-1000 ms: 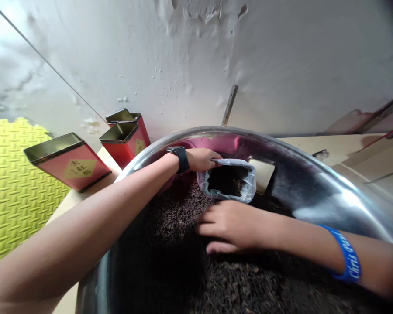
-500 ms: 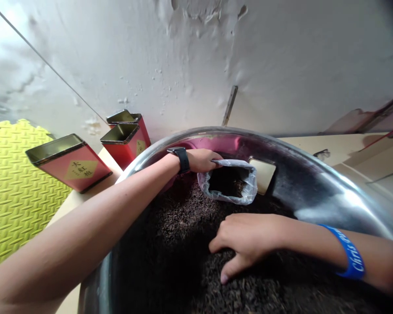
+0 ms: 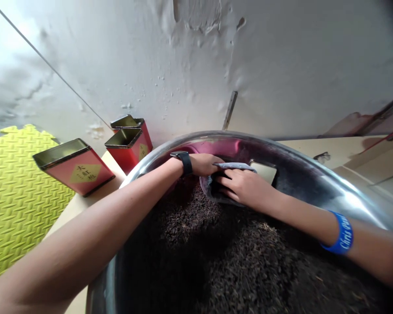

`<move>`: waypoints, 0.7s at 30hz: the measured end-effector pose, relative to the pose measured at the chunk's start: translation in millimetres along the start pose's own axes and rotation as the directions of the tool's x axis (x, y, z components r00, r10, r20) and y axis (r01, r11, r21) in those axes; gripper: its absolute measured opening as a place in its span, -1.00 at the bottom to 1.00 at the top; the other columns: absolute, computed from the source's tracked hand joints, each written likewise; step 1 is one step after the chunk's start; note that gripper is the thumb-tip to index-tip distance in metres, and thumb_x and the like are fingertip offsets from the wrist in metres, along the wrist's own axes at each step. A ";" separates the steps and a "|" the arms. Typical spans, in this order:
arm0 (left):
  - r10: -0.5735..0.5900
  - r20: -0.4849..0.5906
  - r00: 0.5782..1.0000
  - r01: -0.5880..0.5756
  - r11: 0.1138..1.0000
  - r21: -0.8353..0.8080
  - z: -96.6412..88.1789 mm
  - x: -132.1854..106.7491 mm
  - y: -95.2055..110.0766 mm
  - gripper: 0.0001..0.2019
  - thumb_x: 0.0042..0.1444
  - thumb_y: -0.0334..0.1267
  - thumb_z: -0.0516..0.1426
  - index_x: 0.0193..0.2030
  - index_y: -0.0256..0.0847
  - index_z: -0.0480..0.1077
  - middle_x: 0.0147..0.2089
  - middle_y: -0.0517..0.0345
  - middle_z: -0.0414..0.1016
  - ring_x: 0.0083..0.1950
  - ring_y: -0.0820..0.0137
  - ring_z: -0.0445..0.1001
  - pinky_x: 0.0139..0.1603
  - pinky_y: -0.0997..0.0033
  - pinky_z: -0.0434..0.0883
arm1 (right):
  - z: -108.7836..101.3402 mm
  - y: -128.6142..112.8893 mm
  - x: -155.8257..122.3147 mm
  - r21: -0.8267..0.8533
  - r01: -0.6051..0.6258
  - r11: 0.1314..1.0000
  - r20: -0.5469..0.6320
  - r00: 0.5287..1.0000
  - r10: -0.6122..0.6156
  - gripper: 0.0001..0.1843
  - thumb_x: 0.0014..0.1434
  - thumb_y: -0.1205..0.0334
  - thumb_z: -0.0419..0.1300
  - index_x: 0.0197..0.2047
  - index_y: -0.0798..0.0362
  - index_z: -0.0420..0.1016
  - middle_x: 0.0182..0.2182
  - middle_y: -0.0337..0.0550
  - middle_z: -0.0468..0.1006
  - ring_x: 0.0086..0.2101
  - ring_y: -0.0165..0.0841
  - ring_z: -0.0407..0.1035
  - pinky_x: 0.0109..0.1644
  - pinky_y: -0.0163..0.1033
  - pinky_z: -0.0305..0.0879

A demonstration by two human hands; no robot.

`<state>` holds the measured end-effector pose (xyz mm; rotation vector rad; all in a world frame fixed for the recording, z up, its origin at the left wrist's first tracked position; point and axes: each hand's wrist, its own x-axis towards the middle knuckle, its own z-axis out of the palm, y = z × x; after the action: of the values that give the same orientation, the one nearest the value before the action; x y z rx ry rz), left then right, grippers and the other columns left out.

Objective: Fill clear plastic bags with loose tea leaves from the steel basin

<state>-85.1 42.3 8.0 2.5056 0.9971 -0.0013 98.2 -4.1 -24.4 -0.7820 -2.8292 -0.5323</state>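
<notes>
A large metal basin (image 3: 314, 183) holds a heap of dark dried tea leaves (image 3: 249, 257). Inside it, near the far wall, stands a rectangular container lined with a clear plastic bag (image 3: 205, 185). My left hand (image 3: 205, 165), with a black watch at the wrist, grips the left far corner of the bag's rim. Above the mouth of the container lies my right hand (image 3: 249, 187), a blue band on its wrist. Its fingers are stretched apart and point left into the opening, and they hide most of it. A pale gold lid (image 3: 264, 171) leans just right of the container.
Several red tins with yellow labels stand open left of the basin: one nearer tin (image 3: 77, 168) and others behind, including a red tin (image 3: 124, 150). A yellow foam mat (image 3: 22, 196) lies at the left. A peeling wall (image 3: 190, 87) rises behind the basin.
My right hand has moved up and away from the tea heap to the mouth of the lined container. My left hand has kept its grip on the rim. The view has shifted slightly.
</notes>
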 end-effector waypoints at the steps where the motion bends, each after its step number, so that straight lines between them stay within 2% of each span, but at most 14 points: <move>1: 0.007 0.013 1.000 -0.007 1.000 -0.004 -0.4 -0.7 0.8 -0.59 0.16 -0.35 -0.10 0.15 -0.19 0.23 0.08 0.10 0.38 -0.03 0.41 0.35 0.00 0.48 0.25 | -2.0 -4.2 -0.4 0.039 0.037 0.999 -0.038 0.999 -0.035 -0.75 0.20 0.23 0.03 -0.11 0.11 0.42 -0.24 -0.01 0.47 -0.26 -0.28 0.36 -0.20 -0.19 0.20; 3: 0.000 0.029 1.000 0.000 1.000 -0.008 -1.0 -2.1 2.3 -0.60 0.17 -0.33 -0.09 0.14 -0.19 0.24 0.07 0.11 0.38 -0.03 0.41 0.35 -0.01 0.49 0.25 | -7.3 -15.2 -1.1 0.136 0.127 0.982 -0.110 0.988 -0.113 -0.74 0.24 0.23 -0.03 -0.15 0.11 0.43 -0.28 -0.04 0.47 -0.26 -0.31 0.34 -0.16 -0.20 0.20; 5: -0.020 0.033 0.999 0.020 1.000 -0.010 -1.4 -3.2 3.0 -0.61 0.17 -0.31 -0.08 0.14 -0.18 0.24 0.06 0.13 0.39 -0.04 0.41 0.35 -0.04 0.50 0.25 | -11.6 -27.9 -2.4 0.243 0.234 0.942 -0.112 0.971 -0.212 -0.74 0.25 0.23 -0.06 -0.18 0.10 0.43 -0.31 -0.07 0.47 -0.28 -0.35 0.32 -0.18 -0.22 0.20; 8: -0.023 0.035 0.999 0.024 0.999 -0.023 -1.8 -4.3 2.7 -0.62 0.15 -0.33 -0.08 0.12 -0.17 0.26 0.03 0.14 0.41 -0.07 0.42 0.35 -0.10 0.52 0.26 | -12.9 -43.6 -6.1 0.414 0.333 0.847 0.043 0.922 -0.384 -0.73 0.24 0.14 -0.03 -0.17 0.09 0.41 -0.29 -0.07 0.47 -0.27 -0.34 0.33 -0.22 -0.24 0.23; 11: -0.017 0.032 0.999 0.017 1.000 -0.026 -2.4 -5.1 2.2 -0.64 0.15 -0.32 -0.08 0.08 -0.18 0.28 -0.01 0.13 0.43 -0.10 0.40 0.35 -0.16 0.52 0.26 | -11.5 -49.0 -9.4 0.568 0.228 0.791 0.226 0.881 -0.416 -0.49 0.11 -0.12 0.08 -0.04 0.11 0.37 -0.12 0.01 0.44 -0.16 -0.27 0.33 -0.18 -0.23 0.25; 13: -0.023 0.035 0.999 0.024 0.999 -0.024 -2.5 -5.3 1.9 -0.64 0.15 -0.30 -0.08 0.08 -0.17 0.28 -0.04 0.13 0.44 -0.13 0.40 0.35 -0.19 0.52 0.26 | -12.8 -48.3 -9.9 0.651 0.125 0.748 0.333 0.839 -0.430 -0.38 0.01 -0.23 0.12 -0.05 0.11 0.39 -0.13 -0.01 0.45 -0.19 -0.26 0.35 -0.22 -0.25 0.26; 15: -0.021 0.035 0.999 0.022 0.999 -0.029 -2.2 -5.1 1.3 -0.63 0.14 -0.30 -0.07 0.09 -0.16 0.27 -0.04 0.13 0.44 -0.14 0.41 0.35 -0.19 0.52 0.25 | -16.6 -47.7 -9.3 0.697 0.058 0.715 0.423 0.772 -0.475 -0.38 -0.06 -0.26 0.15 -0.12 0.09 0.43 -0.23 -0.07 0.49 -0.30 -0.29 0.38 -0.33 -0.28 0.24; 17: -0.013 0.033 0.999 0.014 0.999 -0.037 -1.6 -4.7 0.4 -0.62 0.14 -0.31 -0.07 0.10 -0.16 0.27 -0.02 0.13 0.43 -0.13 0.42 0.34 -0.17 0.53 0.25 | -21.7 -48.8 -8.9 0.688 0.018 0.725 0.497 0.716 -0.490 -0.38 -0.10 -0.28 0.16 -0.16 0.07 0.45 -0.34 -0.12 0.51 -0.40 -0.31 0.38 -0.44 -0.30 0.18; 19: -0.004 0.034 0.999 0.006 0.999 -0.040 -1.0 -4.3 -0.6 -0.61 0.14 -0.32 -0.08 0.11 -0.14 0.26 -0.02 0.14 0.43 -0.13 0.43 0.34 -0.16 0.52 0.25 | -27.3 -51.4 -9.0 0.651 -0.005 0.759 0.552 0.691 -0.468 -0.40 -0.10 -0.29 0.15 -0.20 0.06 0.47 -0.44 -0.16 0.50 -0.49 -0.33 0.35 -0.53 -0.31 0.09; 21: -0.005 0.032 0.999 0.006 0.999 -0.039 -0.7 -4.0 -1.4 -0.60 0.13 -0.32 -0.08 0.12 -0.13 0.26 -0.03 0.16 0.43 -0.14 0.44 0.35 -0.16 0.52 0.26 | -33.1 -53.0 -8.8 0.638 0.004 0.770 0.554 0.692 -0.463 -0.48 -0.03 -0.25 0.13 -0.27 0.04 0.49 -0.52 -0.20 0.48 -0.55 -0.37 0.32 -0.57 -0.33 0.01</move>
<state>-89.1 40.9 8.7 2.4602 0.9814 -0.0238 79.9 -63.1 -11.6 -0.5144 -3.4551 0.8328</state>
